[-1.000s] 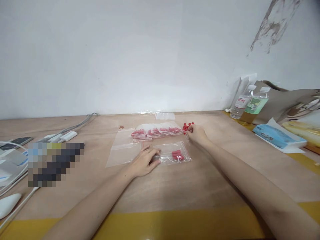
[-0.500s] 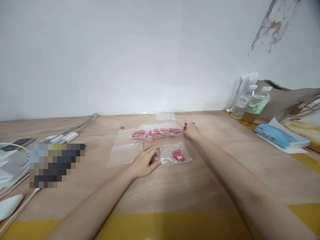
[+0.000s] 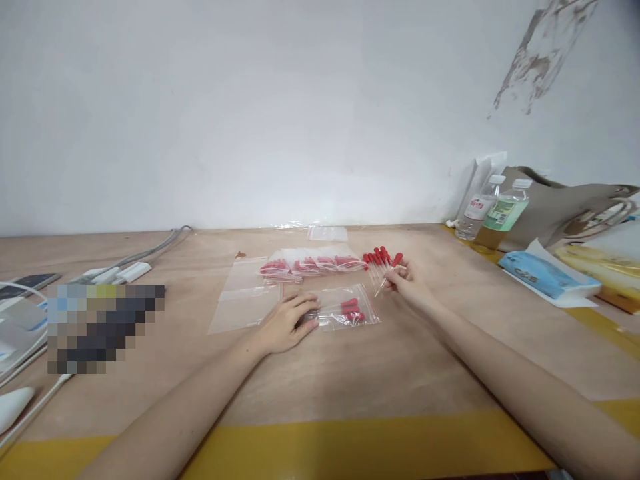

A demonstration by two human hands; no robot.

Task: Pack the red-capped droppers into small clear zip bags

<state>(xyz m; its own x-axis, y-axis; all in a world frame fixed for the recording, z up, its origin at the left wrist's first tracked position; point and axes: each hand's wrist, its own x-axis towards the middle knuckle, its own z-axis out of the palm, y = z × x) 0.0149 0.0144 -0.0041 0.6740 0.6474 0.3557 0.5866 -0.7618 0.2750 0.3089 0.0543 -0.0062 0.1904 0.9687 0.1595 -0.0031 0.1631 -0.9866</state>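
Observation:
My left hand (image 3: 289, 323) rests on the mouth of a small clear zip bag (image 3: 350, 313) that holds a few red-bulbed droppers; its fingers press the bag's edge flat on the wooden table (image 3: 350, 373). My right hand (image 3: 407, 280) pinches one red-bulbed dropper (image 3: 390, 270) just lifted from a loose pile of droppers (image 3: 376, 259) beside it. Behind the bag lies a row of filled dropper bags (image 3: 310, 265). Empty zip bags (image 3: 245, 300) lie to the left of my left hand.
Two plastic bottles (image 3: 493, 210) and a brown bag (image 3: 565, 207) stand at the back right, with a blue packet (image 3: 545, 275) in front. Cables (image 3: 130, 263), a phone (image 3: 27, 283) and white devices lie at the left. A white wall backs the table.
My right hand reached into the loose pile, then drew back toward me with one dropper pinched in its fingers. My left hand stayed on the bag.

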